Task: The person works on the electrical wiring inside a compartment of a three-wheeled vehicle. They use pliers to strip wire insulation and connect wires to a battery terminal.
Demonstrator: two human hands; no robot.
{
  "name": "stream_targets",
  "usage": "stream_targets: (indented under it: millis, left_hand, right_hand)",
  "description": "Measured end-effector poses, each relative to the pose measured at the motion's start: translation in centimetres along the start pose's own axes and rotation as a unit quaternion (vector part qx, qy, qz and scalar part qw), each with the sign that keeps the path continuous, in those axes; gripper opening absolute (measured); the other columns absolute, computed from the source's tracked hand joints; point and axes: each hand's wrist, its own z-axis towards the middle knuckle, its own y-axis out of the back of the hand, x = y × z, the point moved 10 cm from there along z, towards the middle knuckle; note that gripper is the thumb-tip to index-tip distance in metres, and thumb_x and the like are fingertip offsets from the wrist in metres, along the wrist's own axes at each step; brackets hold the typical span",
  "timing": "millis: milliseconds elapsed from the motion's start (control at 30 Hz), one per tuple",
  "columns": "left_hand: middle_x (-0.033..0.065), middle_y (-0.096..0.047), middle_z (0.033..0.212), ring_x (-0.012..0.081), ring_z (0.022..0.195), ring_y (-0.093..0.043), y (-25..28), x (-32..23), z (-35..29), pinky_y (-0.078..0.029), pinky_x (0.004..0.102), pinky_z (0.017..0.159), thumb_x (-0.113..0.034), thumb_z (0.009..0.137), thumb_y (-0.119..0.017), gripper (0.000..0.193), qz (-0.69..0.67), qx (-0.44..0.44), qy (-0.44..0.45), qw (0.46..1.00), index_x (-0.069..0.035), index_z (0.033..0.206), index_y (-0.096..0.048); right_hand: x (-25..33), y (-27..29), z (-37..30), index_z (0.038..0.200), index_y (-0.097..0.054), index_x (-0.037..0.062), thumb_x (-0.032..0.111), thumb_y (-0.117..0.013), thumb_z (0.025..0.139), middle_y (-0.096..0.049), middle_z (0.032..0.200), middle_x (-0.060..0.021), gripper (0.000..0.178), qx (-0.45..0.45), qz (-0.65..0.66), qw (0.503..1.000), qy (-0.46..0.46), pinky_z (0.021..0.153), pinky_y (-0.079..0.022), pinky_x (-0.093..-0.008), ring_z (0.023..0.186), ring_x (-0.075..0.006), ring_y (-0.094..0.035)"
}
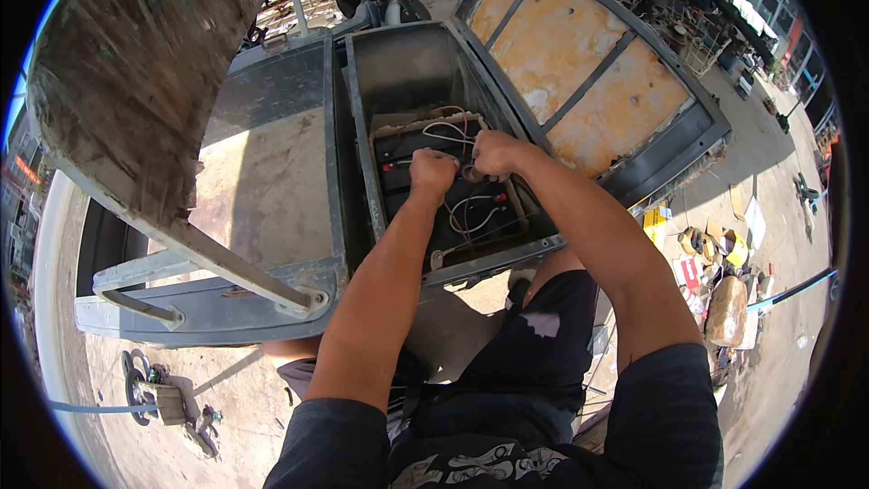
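Note:
Both my hands are closed and close together over an open metal compartment (366, 131). My left hand (434, 172) is a fist with the fingertips pressed together. Just right of it, my right hand (494, 156) has its fingers curled in. A small dark thing shows between them, but what each hand grips is too small to tell. Below lie black boxes that look like batteries (407, 204), with red terminal ends. A white cable (445, 125) loops beside my right hand, and another pale wire loop (478, 225) lies nearer to me.
The raised lid (579, 45), with a stained yellowish lining, leans back at the right. A flat bed panel (272, 181) and a worn upright board (136, 63) on a pale metal rail (244, 276) stand left. Scrap and cartons (724, 263) litter the ground at right.

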Motion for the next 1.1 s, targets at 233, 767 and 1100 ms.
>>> stream_targets:
  millis: [233, 767, 1100]
  left_hand:
    - [0.0085, -0.062, 0.066, 0.0156, 0.053, -0.052, -0.3, -0.5, -0.8, -0.037, 0.0328, 0.048, -0.002, 0.075, -0.068, 0.01, -0.037, 0.034, 0.03, 0.998, 0.003, 0.082, -0.071]
    - [0.0156, -0.064, 0.079, 0.0217, 0.076, -0.06, -1.3, -2.6, -2.2, -0.045, 0.0378, 0.07, -0.013, 0.068, -0.079, 0.023, -0.03, 0.071, 0.01, 0.997, 0.008, 0.069, -0.069]
    - [0.0183, -0.065, 0.068, 0.0328, 0.068, -0.064, -0.7, -0.3, -1.0, -0.05, 0.0464, 0.063, -0.025, 0.076, -0.071, 0.029, 0.053, 0.021, 0.032, 0.998, 0.003, 0.068, -0.067]
  right_hand:
    - [-0.7, 1.6, 0.0, 0.072, -0.066, -0.0003, 0.016, -0.074, 0.075, -0.061, 0.065, -0.0085, 0.019, -0.029, 0.141, 0.988, -0.048, 0.043, -0.042, -0.0311, 0.052, -0.0178, -0.056]
    - [-1.3, 1.0, 1.0, 0.078, -0.06, 0.0056, -0.001, -0.066, 0.08, -0.058, 0.079, -0.0029, 0.009, 0.002, 0.465, 0.885, -0.03, 0.058, -0.044, -0.0318, 0.065, -0.0148, -0.051]
    - [0.5, 0.1, 1.2, 0.091, -0.065, -0.0007, 0.025, -0.055, 0.097, -0.065, 0.078, -0.0077, 0.029, -0.024, 0.132, 0.991, 0.022, 0.056, -0.045, -0.0331, 0.064, -0.0159, -0.055]
